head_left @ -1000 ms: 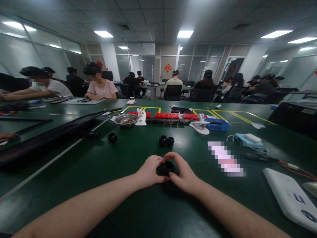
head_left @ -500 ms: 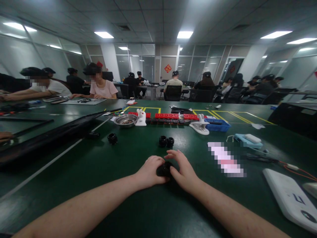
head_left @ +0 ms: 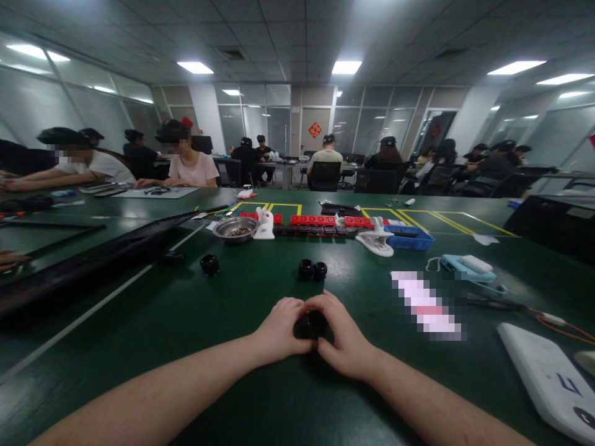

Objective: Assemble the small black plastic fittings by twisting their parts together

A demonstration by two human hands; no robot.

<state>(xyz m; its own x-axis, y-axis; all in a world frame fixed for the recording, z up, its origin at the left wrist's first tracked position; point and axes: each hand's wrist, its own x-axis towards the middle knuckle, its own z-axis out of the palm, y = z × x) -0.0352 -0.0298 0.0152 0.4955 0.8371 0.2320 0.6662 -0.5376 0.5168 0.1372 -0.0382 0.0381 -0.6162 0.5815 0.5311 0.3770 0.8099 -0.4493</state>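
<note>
A black fitting [head_left: 210,265] stands on the worktop [head_left: 176,310], then a bowl [head_left: 220,231]. The left hand [head_left: 279,328] grasps a black part [head_left: 310,326]; two fittings [head_left: 305,269] sit beyond. The right hand [head_left: 344,337] curls around the part, contact unclear. Farther right: a blue tray [head_left: 418,243].

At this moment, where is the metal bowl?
In the head view, the metal bowl sits left of centre on the green table, left of the nearest white clip-like object and beyond the lone black part.
</note>
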